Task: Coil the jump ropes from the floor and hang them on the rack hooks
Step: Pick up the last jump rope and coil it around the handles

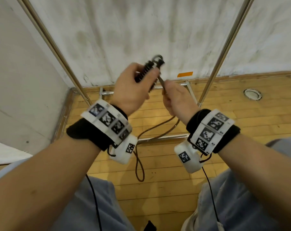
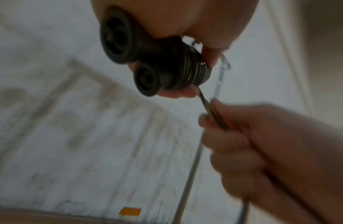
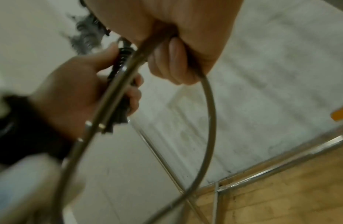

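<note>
My left hand (image 1: pixel 138 80) grips two black ribbed jump-rope handles (image 1: pixel 145 72) side by side at chest height; their round butt ends (image 2: pixel 116 36) face the left wrist camera. A thin brown rope (image 1: pixel 161 80) runs from the handles into my right hand (image 1: pixel 176 97), whose fingers are curled round it. Below the right fist the rope (image 3: pixel 208 106) hangs down in a long loop (image 1: pixel 139 167) over the wooden floor. The left hand (image 3: pixel 86 84) and right hand (image 2: pixel 253 141) are close together, a short stretch of rope taut between them.
A metal rack frame stands ahead: slanted poles at left (image 1: pixel 58 50) and right (image 1: pixel 224 47), base bars (image 1: pixel 161 137) on the wooden floor. A stained white wall (image 1: pixel 149 30) with an orange tape mark (image 1: pixel 184 74) is behind. A round floor socket (image 1: pixel 252 94) lies at right.
</note>
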Motion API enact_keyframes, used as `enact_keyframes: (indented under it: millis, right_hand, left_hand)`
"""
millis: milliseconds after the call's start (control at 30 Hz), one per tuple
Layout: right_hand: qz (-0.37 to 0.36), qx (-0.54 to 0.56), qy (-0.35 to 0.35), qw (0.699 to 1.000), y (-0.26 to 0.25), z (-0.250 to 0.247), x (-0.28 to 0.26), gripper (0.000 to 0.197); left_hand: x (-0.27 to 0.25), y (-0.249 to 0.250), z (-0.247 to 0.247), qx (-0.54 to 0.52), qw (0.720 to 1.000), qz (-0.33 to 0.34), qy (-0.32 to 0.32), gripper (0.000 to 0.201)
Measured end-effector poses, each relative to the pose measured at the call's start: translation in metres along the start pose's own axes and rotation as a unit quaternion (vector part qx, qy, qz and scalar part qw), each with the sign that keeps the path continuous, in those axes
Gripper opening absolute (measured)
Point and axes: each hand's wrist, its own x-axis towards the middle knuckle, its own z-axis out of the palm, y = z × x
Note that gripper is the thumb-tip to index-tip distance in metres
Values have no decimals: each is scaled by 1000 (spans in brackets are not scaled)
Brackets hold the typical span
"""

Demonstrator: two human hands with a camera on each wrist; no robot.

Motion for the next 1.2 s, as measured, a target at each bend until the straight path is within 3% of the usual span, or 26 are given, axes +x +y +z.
enact_keyframes:
  millis: [100,167,267,367,467,567,700,800,933,1067,1200]
  right_hand:
    - [-146,-185,69,969,6,3,-4,16]
    - [-180,-242,61,952,8,0,-1,14]
    - [-148,-364,32,919,13,-4,1,23]
    - [-67,-426,29,902,14,-2,2,27]
    - [9,-386,6,923,12,2,2,28]
    - [15,-291,-52,955,12,11,-2,28]
    - [30,-135,-96,986,12,9,-2,50]
    - [13,-152,-55,987,13,4,2,48]
    - [16,-173,-61,983,16,6,-1,35]
    - [7,-146,-35,989,13,8,-4,25]
    - [-56,-212,-13,976,11,8,-6,27]
  left_hand:
    - [8,1,-3,-42,998,-25,27,17]
    - [9,0,-1,-30,999,-26,29,18]
    - [6,-2,4,12,1000,-8,3,21]
    - [2,-2,8,58,998,4,-38,18]
    - [0,-1,9,34,998,-1,-46,19]
    - [2,0,8,23,999,1,-35,20]
    - [6,-2,3,-1,1000,-17,-16,20]
    - [9,-4,-4,-8,999,-38,-34,21]
    - [10,-8,-10,13,996,-44,-71,20]
    - [15,-13,-14,17,998,-50,-38,21]
    - [20,-27,-16,139,990,-22,-6,32]
